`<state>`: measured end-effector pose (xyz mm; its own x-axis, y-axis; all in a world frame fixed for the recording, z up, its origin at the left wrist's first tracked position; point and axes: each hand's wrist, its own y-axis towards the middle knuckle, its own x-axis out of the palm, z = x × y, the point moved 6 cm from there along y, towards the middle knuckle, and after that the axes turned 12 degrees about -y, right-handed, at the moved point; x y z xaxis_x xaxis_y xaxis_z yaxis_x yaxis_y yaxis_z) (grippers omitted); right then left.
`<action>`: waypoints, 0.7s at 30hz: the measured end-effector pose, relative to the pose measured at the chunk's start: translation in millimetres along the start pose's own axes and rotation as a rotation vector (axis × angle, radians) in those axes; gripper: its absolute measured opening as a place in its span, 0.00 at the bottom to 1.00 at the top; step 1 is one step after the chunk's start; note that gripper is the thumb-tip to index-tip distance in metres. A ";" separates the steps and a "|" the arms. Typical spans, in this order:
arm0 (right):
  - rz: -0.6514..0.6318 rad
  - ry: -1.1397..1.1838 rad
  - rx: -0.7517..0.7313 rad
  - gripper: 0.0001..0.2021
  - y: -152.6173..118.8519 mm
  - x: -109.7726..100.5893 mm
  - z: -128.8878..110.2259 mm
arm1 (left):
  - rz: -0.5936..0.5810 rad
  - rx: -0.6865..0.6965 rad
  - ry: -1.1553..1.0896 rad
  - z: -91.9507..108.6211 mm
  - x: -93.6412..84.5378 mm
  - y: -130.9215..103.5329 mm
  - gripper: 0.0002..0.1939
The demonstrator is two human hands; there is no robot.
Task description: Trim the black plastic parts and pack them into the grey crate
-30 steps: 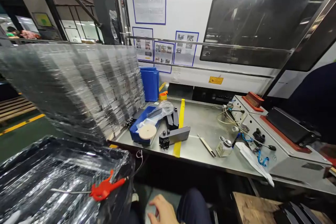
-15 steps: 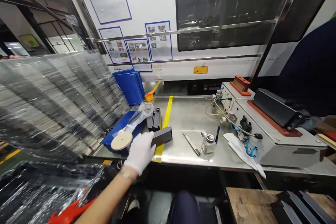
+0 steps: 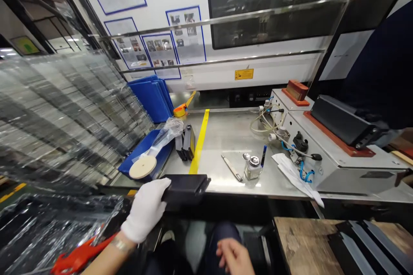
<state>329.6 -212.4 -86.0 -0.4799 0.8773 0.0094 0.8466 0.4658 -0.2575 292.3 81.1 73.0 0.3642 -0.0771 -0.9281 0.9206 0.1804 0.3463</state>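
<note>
head | steel bench (image 3: 226, 137), posters on wall | left hand (image 3: 146, 208) grips black block (image 3: 185, 184)

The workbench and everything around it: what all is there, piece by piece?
black flat part: one, black, at the bench's front edge, held in the left hand
black blocks: two, black, beside the yellow stripe
blue tray: one, blue, left on the bench
round disc: one, cream, on the blue tray
small bottle: one, clear with metal cap, mid bench
control box: one, grey, right on the bench
wrapped stack: one, clear film, far left
red clip: one, red, bottom left
left hand: white glove, gripping the black flat part
right hand: bare, over the lap
</note>
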 end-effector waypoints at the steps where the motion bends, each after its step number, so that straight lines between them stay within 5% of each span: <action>1: -0.003 0.042 0.023 0.32 3.2 -3.6 -7.6 | 0.126 0.151 -0.048 5.6 -14.6 -24.7 0.27; 4: -0.027 0.268 0.047 0.27 7.4 -7.9 -46.6 | 0.217 0.400 -0.085 11.3 -37.7 -86.1 0.31; 10: -0.278 0.477 0.072 0.25 -8.8 43.3 -115.6 | 0.231 0.289 -0.247 6.5 -40.5 -149.2 0.29; 17: -0.792 0.539 0.503 0.26 -48.1 117.5 -92.3 | 0.286 0.197 -0.408 9.8 -21.7 -205.4 0.28; 21: -0.918 0.481 0.605 0.25 -64.9 139.4 -81.0 | 0.348 0.189 -0.322 10.1 -12.0 -223.2 0.28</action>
<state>226.4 -110.9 10.3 -0.6035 0.2592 0.7541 -0.0739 0.9234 -0.3766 83.9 31.9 8.3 0.6516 -0.3474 -0.6744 0.7353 0.0704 0.6741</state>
